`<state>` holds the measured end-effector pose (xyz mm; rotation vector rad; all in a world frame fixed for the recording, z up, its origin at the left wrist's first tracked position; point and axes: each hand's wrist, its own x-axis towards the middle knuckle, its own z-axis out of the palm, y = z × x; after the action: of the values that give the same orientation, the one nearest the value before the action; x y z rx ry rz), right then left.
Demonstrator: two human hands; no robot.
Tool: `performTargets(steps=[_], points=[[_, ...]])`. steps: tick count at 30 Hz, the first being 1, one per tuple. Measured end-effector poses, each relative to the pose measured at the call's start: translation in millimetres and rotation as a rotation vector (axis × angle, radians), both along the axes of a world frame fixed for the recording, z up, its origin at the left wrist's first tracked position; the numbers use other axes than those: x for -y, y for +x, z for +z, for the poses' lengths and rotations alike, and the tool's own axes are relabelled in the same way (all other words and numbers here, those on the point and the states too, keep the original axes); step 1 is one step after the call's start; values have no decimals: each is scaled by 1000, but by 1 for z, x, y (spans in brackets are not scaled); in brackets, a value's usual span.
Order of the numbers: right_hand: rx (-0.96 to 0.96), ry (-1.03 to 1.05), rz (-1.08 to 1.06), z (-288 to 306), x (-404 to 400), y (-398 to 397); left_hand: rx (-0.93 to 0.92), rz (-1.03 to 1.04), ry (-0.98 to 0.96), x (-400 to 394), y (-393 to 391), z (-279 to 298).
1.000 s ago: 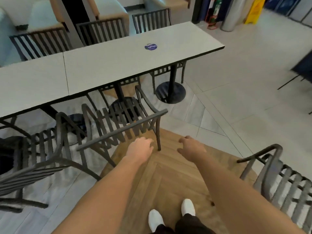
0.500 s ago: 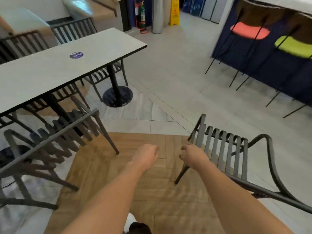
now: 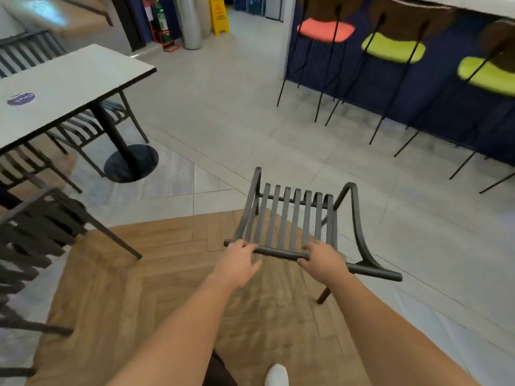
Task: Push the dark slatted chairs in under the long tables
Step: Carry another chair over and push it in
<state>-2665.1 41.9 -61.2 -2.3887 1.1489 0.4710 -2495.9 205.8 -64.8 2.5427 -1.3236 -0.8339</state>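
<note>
Gripping the top rail of a chair [image 3: 289, 218], both hands sit on its back: left hand [image 3: 239, 261] near the rail's left end, fingers [image 3: 245, 247] curled over the bar; right hand [image 3: 320, 260] right of centre, fingers [image 3: 308, 249] wrapped round it. Chair stands on the wood-floor edge, well apart from the tabletop [image 3: 69, 87] at far left. Second chair [image 3: 36, 232] at left, near that tabletop, blurred. Stools [image 3: 393, 47] line the right wall.
</note>
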Motion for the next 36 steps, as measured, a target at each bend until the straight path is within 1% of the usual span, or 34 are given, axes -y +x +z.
performTargets(steps=[7, 11, 15, 17, 20, 26, 29, 36], points=[[-54, 33, -75, -18, 40, -46, 0, -138, 66, 57, -23, -17], [-82, 57, -130, -29, 50, -52, 10, -219, 114, 84, -15, -34], [-104, 88, -148, -40, 51, -47, -15, -318, 207, 95, -4, -54], [-121, 77, -124, -46, 50, -44, 8, -364, 253, 97, 1, -60], [-162, 26, -57, -55, 50, -42, 47, -393, 262, 100, 3, -69], [-188, 26, -12, -69, 58, -35, 70, -354, 305, 109, 5, -79], [-210, 31, 31, -73, 65, -32, 112, -326, 373, 113, 4, -82], [-188, 60, 272, -83, 85, -32, 257, -317, 446, 115, -3, -79]])
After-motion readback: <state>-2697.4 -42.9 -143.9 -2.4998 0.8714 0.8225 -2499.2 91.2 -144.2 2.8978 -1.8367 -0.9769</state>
